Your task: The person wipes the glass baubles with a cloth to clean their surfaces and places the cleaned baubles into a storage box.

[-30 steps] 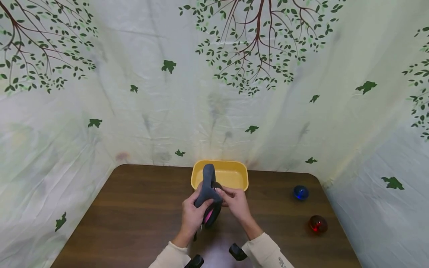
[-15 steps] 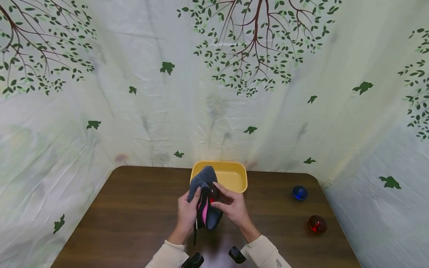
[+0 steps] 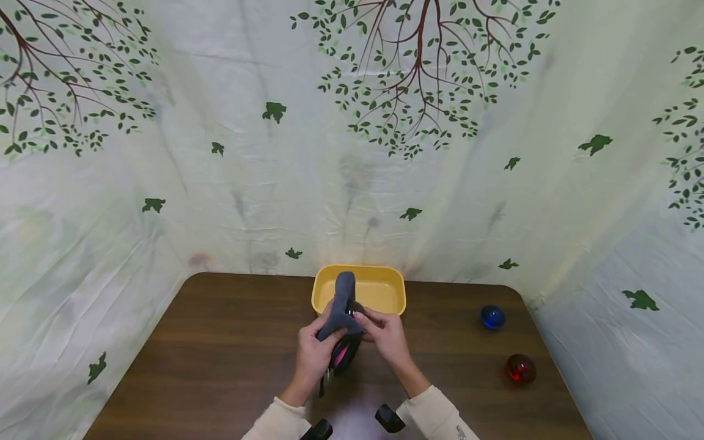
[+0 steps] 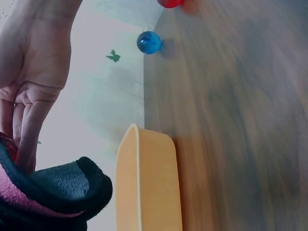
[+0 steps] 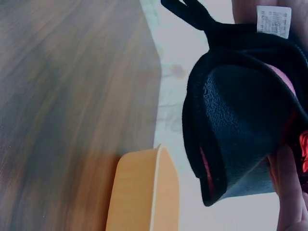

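a grey cloth pouch (image 3: 342, 315) with a pink lining (image 3: 341, 354) is held up in front of the person, its long axis running roughly away from the body, the far end overlapping the yellow tray (image 3: 385, 290) in the head view. the left hand (image 3: 313, 354) grips it from the left, thumb on the near side. a glossy red piece (image 4: 8, 146), mostly hidden, sits at the pouch's right side, pinched by the fingers of the right hand (image 3: 387, 336); so the piece lies between those fingertips and the cloth, and the right hand is nearer to it. how deep it sits cannot be told. beneath is a brown wooden desk (image 3: 242, 342); near its right edge rest a blue ball (image 3: 492, 317) and, closer to the person, a dark red ball (image 3: 520, 368). a pale leaf-patterned curtain (image 3: 220, 79) hangs behind.
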`<state>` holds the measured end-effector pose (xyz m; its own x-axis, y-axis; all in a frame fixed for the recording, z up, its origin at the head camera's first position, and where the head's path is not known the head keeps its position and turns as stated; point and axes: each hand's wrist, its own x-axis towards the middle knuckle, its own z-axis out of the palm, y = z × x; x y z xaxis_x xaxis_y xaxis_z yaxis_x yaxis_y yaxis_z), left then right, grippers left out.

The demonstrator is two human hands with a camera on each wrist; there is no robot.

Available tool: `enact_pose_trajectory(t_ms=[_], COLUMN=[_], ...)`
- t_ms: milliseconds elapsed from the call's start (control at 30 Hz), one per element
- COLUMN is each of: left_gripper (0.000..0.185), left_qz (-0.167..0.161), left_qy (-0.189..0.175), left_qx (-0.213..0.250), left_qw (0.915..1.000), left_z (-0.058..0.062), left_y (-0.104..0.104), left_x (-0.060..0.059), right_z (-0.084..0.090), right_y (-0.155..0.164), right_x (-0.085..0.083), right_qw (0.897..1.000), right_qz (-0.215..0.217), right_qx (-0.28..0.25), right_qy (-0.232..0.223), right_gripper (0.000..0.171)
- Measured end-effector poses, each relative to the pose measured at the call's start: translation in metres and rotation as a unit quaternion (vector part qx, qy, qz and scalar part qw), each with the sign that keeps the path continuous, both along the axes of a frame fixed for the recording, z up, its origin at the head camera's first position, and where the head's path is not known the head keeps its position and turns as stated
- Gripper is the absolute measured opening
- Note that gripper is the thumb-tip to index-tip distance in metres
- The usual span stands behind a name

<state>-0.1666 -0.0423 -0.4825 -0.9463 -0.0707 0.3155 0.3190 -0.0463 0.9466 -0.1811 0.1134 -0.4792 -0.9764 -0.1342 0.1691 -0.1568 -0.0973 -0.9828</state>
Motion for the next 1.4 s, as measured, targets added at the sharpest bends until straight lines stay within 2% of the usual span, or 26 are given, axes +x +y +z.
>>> enact_pose_trajectory(t_ms=[133,233,367,467,567,667,767,867,933,1000,1133,1200,1267,1333,1400], left_gripper=[0.034,0.024,0.026,0.028,0.027,0.028,0.039,0.049,0.05,0.043,0.026,0.026,0.029,0.029,0.028], left_qz=[0.032,0.046,0.048,0.048,0.036,0.009,-0.007,-0.005,0.002,0.012,0.025,0.02,0.013,0.007,0.003], left_qy=[-0.021,-0.056,-0.108,-0.13,-0.127,-0.098,-0.056,-0.03,-0.025,-0.028,-0.058,-0.082,-0.105,-0.116,-0.11], left_qx=[0.012,0.046,0.103,0.12,0.12,0.102,0.055,0.013,0.002,0.008,0.062,0.092,0.114,0.117,0.099], left_qw=[0.9992,0.9963,0.9877,0.9831,0.984,0.99,0.9969,0.9994,0.9997,0.9995,0.9961,0.9922,0.9879,0.9862,0.989], left_z=[0.005,0.007,0.008,0.007,0.004,0.002,0.001,0.001,0.002,0.003,0.008,0.01,0.011,0.011,0.01], left_y=[0.001,0.002,0.002,0.002,0.002,0.003,0.002,0.0,-0.001,-0.001,-0.001,-0.002,-0.003,-0.004,-0.004], left_x=[-0.001,-0.003,-0.005,-0.004,-0.001,0.001,0.002,0.002,0.002,0.001,-0.003,-0.004,-0.005,-0.005,-0.004], right_z=[-0.002,-0.004,-0.006,-0.007,-0.007,-0.005,-0.002,-0.001,-0.002,-0.004,-0.007,-0.009,-0.01,-0.01,-0.009], right_y=[0.002,0.003,0.004,0.004,0.004,0.003,0.001,-0.001,-0.001,0.0,0.0,-0.001,-0.002,-0.003,-0.005], right_x=[-0.001,-0.001,-0.001,0.0,0.001,0.003,0.004,0.005,0.005,0.005,0.003,0.002,0.002,0.002,0.004], right_qw=[0.998,0.995,0.987,0.983,0.987,0.995,0.999,1.0,1.0,0.999,0.993,0.985,0.98,0.979,0.985], right_qz=[0.019,0.025,0.056,0.072,0.051,0.015,-0.007,-0.01,0.003,0.009,0.033,0.046,0.054,0.04,0.011], right_qx=[-0.017,-0.013,0.008,0.023,0.037,0.033,0.017,0.003,-0.001,0.003,-0.004,-0.011,-0.02,-0.015,-0.012], right_qy=[0.051,0.097,0.153,0.17,0.15,0.094,0.035,0.007,0.01,0.035,0.116,0.164,0.191,0.198,0.174], right_gripper=[0.042,0.049,0.057,0.058,0.054,0.047,0.041,0.039,0.039,0.041,0.051,0.055,0.058,0.058,0.054])
